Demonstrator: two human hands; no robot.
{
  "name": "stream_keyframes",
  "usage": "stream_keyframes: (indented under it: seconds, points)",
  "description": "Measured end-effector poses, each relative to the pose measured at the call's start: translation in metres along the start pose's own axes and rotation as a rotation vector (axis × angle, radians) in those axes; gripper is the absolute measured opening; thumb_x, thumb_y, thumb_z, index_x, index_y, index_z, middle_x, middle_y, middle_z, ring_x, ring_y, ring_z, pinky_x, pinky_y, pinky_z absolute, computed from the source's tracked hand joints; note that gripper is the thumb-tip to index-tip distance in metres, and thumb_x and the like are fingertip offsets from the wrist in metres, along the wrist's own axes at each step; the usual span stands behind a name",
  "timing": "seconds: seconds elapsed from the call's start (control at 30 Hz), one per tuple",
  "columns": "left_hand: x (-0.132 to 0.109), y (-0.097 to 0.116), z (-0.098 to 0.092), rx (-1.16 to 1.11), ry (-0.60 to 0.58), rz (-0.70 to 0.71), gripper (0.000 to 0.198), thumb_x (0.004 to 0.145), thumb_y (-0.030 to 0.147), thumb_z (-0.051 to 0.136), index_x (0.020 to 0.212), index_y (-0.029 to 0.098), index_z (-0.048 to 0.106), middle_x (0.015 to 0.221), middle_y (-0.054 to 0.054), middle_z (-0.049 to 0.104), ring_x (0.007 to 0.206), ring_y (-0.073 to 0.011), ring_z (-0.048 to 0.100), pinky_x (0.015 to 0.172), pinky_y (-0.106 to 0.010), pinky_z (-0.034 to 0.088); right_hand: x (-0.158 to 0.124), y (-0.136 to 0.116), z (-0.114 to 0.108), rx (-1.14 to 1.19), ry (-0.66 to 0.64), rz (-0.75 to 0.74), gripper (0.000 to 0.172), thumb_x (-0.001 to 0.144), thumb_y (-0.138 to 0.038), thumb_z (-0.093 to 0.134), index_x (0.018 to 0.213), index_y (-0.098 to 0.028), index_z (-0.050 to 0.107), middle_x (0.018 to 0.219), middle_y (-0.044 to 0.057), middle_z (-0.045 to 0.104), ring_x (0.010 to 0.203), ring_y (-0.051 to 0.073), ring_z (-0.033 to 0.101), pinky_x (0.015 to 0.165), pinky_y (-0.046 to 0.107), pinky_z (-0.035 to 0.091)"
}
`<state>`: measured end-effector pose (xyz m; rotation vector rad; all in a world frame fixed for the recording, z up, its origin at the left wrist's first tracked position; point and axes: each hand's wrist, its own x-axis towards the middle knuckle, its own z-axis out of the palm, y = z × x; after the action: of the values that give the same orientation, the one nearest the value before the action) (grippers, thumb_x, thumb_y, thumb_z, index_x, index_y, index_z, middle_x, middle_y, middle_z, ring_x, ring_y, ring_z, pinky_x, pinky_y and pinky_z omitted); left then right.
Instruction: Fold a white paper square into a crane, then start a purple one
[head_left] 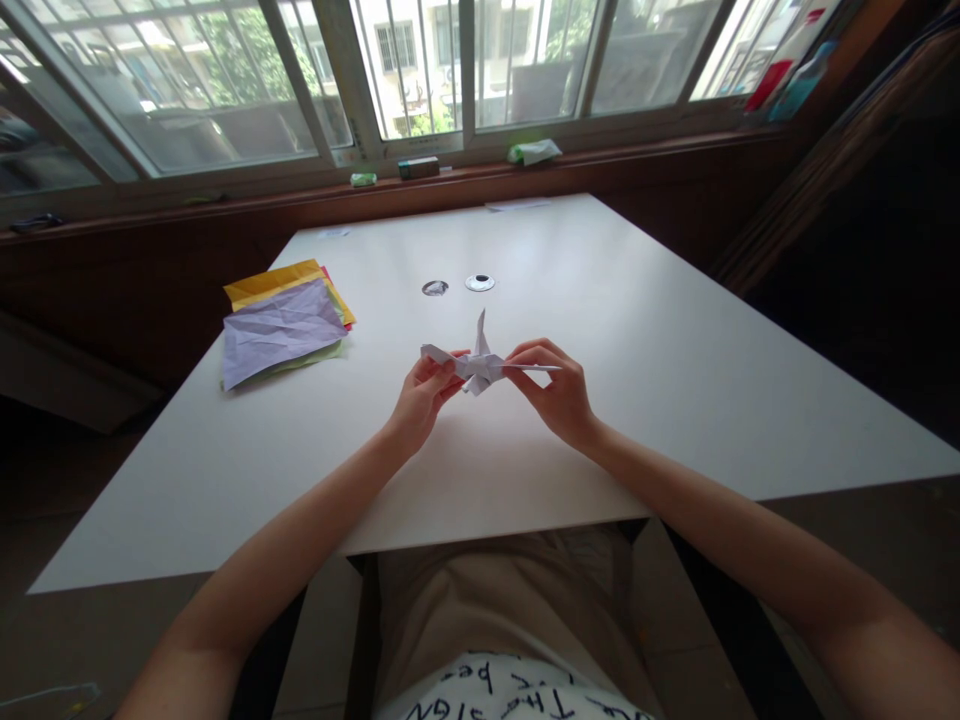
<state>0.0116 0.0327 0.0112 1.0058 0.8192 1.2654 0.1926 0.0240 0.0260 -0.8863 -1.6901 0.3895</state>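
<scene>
A white folded paper crane (pixel 480 368) is held above the near middle of the table, with one thin point sticking up and a wing-like flap to each side. My left hand (pixel 425 392) pinches its left part between thumb and fingers. On the other side, my right hand (pixel 555 385) grips the right part, thumb and fingertips closed on the paper. Part of the paper is hidden behind the fingers of both hands.
The white table (pixel 637 300) reaches toward a window. Creased lilac paper (pixel 281 330) lies over yellow paper (pixel 274 283) on the left. Two round table holes (pixel 435 288) sit beyond my hands. A small box (pixel 418 168) and a green packet (pixel 534 151) rest on the sill.
</scene>
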Motion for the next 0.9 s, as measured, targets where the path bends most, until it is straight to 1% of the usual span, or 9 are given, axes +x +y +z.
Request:
stream_keyframes:
  seconds: [0.13,0.27,0.37,0.43,0.53,0.63,0.7,0.8,0.9]
  points:
    - [0.0,0.0006,0.0,0.04,0.008,-0.017,0.021,0.073,0.032,0.063,0.09,0.021,0.062,0.096,-0.002,0.064,0.084,-0.0134,0.058,0.073,-0.027,0.047,0.0003,0.0012,-0.0007,-0.009,-0.018,-0.024,0.006,0.079,-0.022,0.057,0.073,-0.02,0.059,0.08,0.003,0.059,0.073,0.014,0.058,0.067,0.03,0.047]
    - [-0.0026,0.0051,0.0033,0.178,0.004,0.011,0.019,0.075,0.032,0.058,0.089,0.02,0.059,0.099,-0.002,0.061,0.086,-0.0137,0.056,0.071,-0.027,0.047,-0.0002,0.0022,-0.002,-0.024,-0.087,-0.065,0.005,0.077,-0.018,0.055,0.078,-0.02,0.058,0.083,0.004,0.059,0.077,0.015,0.058,0.07,0.032,0.048]
    - [-0.0029,0.0066,0.0043,0.292,-0.003,0.07,0.013,0.077,0.027,0.052,0.087,0.019,0.056,0.099,-0.002,0.059,0.084,-0.0132,0.055,0.07,-0.027,0.047,-0.0014,0.0032,-0.0026,-0.017,-0.121,-0.082,0.018,0.073,-0.01,0.05,0.086,-0.02,0.056,0.087,0.004,0.059,0.082,0.016,0.057,0.073,0.033,0.047]
    - [-0.0018,0.0059,0.0035,0.346,-0.014,0.121,0.01,0.076,0.02,0.049,0.085,0.019,0.054,0.098,-0.002,0.059,0.081,-0.0125,0.054,0.068,-0.026,0.046,-0.0018,0.0046,-0.0024,-0.008,-0.105,-0.053,0.023,0.073,-0.007,0.046,0.09,-0.021,0.054,0.088,0.004,0.06,0.084,0.017,0.057,0.073,0.033,0.047]
    - [0.0004,0.0041,0.0017,0.396,-0.052,0.172,0.012,0.075,0.014,0.046,0.085,0.018,0.052,0.094,-0.002,0.061,0.075,-0.011,0.054,0.062,-0.023,0.043,-0.0011,0.0067,-0.0018,0.004,-0.063,0.023,0.023,0.079,-0.012,0.045,0.097,-0.021,0.053,0.091,0.004,0.061,0.084,0.016,0.058,0.074,0.033,0.047]
    - [0.0009,0.0042,0.0012,0.44,-0.113,0.17,0.01,0.075,0.015,0.049,0.084,0.017,0.054,0.089,-0.003,0.063,0.073,-0.0115,0.055,0.063,-0.023,0.042,0.0002,0.0069,-0.0012,0.01,-0.07,0.057,0.023,0.081,-0.019,0.048,0.104,-0.022,0.052,0.095,0.005,0.062,0.086,0.015,0.059,0.075,0.032,0.048]
    - [0.0003,0.005,0.0012,0.456,-0.156,0.143,0.009,0.076,0.018,0.051,0.083,0.016,0.056,0.087,-0.004,0.064,0.077,-0.0133,0.056,0.068,-0.026,0.043,0.0005,0.0059,-0.0006,-0.005,-0.115,0.046,0.018,0.08,-0.021,0.051,0.098,-0.021,0.055,0.091,0.004,0.063,0.082,0.015,0.059,0.072,0.031,0.048]
    - [0.0,0.0048,0.0,0.472,-0.182,0.086,0.01,0.075,0.021,0.054,0.083,0.016,0.058,0.089,-0.005,0.064,0.082,-0.0152,0.058,0.077,-0.029,0.044,-0.0003,0.0052,0.001,-0.06,-0.179,0.036,0.007,0.077,-0.018,0.052,0.08,-0.02,0.058,0.078,0.002,0.063,0.072,0.013,0.058,0.063,0.027,0.046]
    - [0.0014,0.0015,-0.0027,0.508,-0.088,0.09,0.015,0.075,0.024,0.056,0.088,0.016,0.057,0.092,-0.005,0.063,0.084,-0.0159,0.058,0.077,-0.029,0.044,-0.0012,0.0076,0.0024,-0.108,-0.184,0.053,0.007,0.074,-0.014,0.053,0.074,-0.018,0.058,0.072,0.001,0.062,0.065,0.012,0.056,0.058,0.024,0.045]
